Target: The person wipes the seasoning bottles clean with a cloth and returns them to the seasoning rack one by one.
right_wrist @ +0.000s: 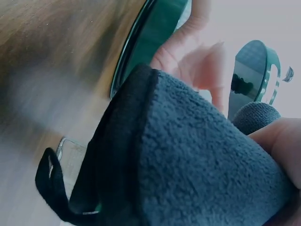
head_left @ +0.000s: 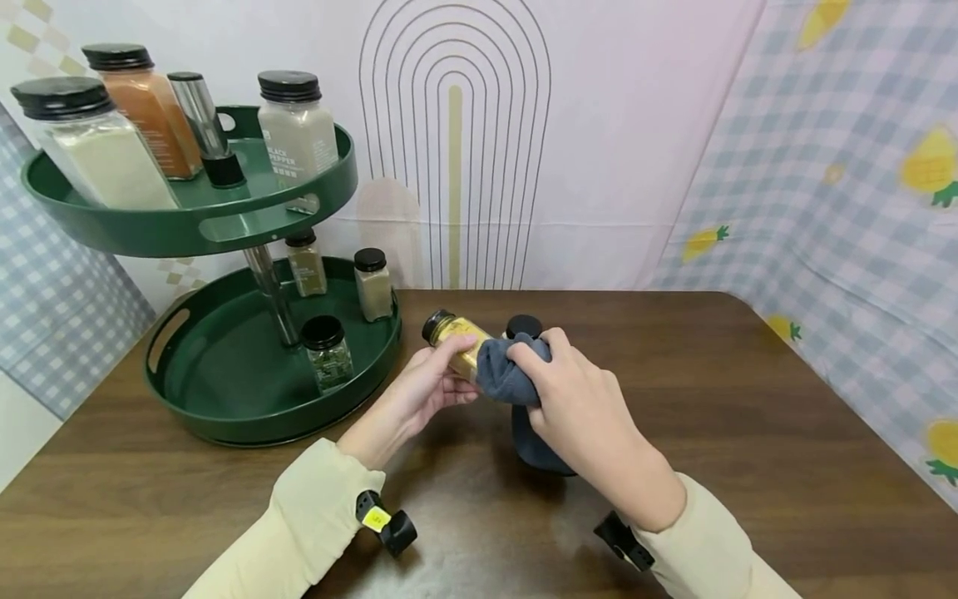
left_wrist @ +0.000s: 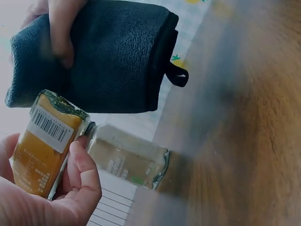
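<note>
My left hand [head_left: 419, 395] grips a small glass jar of yellow spice [head_left: 458, 337], tipped on its side above the table; the jar's barcode label [left_wrist: 48, 128] faces the left wrist camera. My right hand [head_left: 580, 399] holds a dark grey cloth [head_left: 505, 374] bunched against the jar's base end. The cloth [left_wrist: 103, 56] hangs down toward the table, its hanging loop [right_wrist: 54, 188] showing in the right wrist view. A second jar with a black lid [head_left: 524, 325] stands on the table just behind the cloth, and its pale contents [left_wrist: 127, 157] show in the left wrist view.
A green two-tier rotating rack [head_left: 247, 416] stands at the left of the wooden table [head_left: 748, 433]. Its lower tray holds three small jars [head_left: 327, 353]; the upper tray [head_left: 187, 220] holds several larger jars. Patterned fabric walls close in the back and right.
</note>
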`<state>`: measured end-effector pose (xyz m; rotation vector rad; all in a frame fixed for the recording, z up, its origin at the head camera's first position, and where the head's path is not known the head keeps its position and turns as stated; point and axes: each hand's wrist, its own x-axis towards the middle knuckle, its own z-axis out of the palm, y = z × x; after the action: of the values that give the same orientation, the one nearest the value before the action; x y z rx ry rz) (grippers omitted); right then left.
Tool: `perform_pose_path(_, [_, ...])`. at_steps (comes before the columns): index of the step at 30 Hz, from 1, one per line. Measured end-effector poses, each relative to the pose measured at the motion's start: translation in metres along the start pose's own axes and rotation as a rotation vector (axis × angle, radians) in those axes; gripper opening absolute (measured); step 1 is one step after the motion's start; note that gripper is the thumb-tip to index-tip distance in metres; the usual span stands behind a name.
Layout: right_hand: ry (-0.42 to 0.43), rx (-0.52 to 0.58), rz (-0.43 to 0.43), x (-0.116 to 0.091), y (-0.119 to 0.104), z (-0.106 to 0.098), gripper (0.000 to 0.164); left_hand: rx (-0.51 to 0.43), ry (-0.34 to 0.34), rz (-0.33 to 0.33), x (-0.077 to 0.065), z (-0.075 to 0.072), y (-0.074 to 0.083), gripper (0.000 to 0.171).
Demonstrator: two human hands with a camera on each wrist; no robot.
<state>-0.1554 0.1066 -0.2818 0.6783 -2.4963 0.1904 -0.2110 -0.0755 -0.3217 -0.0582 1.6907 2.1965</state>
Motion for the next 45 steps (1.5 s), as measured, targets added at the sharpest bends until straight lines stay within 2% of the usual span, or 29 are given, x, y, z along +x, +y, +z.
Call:
perform_pose_path(3, [-0.004, 0.008, 0.022, 0.001, 0.0, 0.0, 0.042, -0.015, 0.011, -0.001, -0.001, 0.001, 0.002, 0.046])
perform_pose_path(7, [-0.029, 0.026, 0.056, 0.0, 0.001, 0.001, 0.038, -0.083, 0.016, -0.031, -0.002, 0.001, 0.003, 0.045])
perform_pose_path(12, [-0.119, 0.002, 0.066, -0.001, 0.003, 0.01, 0.039, -0.164, 0.013, -0.033, -0.002, -0.002, 0.008, 0.046])
perform_pose_path(18, [-0.237, -0.07, 0.067, -0.002, 0.008, 0.014, 0.041, -0.178, -0.017, -0.033, -0.003, -0.006, 0.013, 0.05])
perform_pose_path(22, [-0.289, -0.059, 0.125, 0.0, 0.012, 0.008, 0.043, -0.182, -0.022, -0.043, -0.004, -0.007, 0.014, 0.052])
perform_pose_path(24, [-0.255, -0.023, 0.174, 0.001, 0.015, 0.002, 0.043, -0.184, -0.025, -0.045, -0.003, -0.007, 0.013, 0.051])
perform_pose_path(27, [-0.154, 0.035, 0.207, 0.003, 0.017, -0.008, 0.048, -0.187, -0.028, -0.047, -0.002, -0.007, 0.012, 0.047])
perform_pose_path(29, [-0.087, 0.068, 0.174, 0.003, 0.015, -0.013, 0.053, -0.184, -0.034, -0.053, -0.002, -0.007, 0.01, 0.044])
perform_pose_path(33, [-0.003, 0.118, 0.031, 0.003, 0.005, -0.013, 0.066, -0.164, -0.053, -0.064, -0.001, -0.006, 0.007, 0.043])
perform_pose_path(36, [0.029, 0.118, -0.05, 0.001, -0.002, -0.009, 0.066, -0.151, -0.058, -0.063, -0.001, -0.005, 0.007, 0.047])
perform_pose_path(38, [0.032, 0.104, -0.064, -0.001, -0.003, -0.006, 0.062, -0.147, -0.052, -0.064, -0.002, -0.004, 0.007, 0.049])
perform_pose_path(45, [0.003, 0.056, -0.014, -0.002, -0.002, 0.0, 0.046, -0.169, -0.029, -0.073, -0.002, -0.004, 0.009, 0.052])
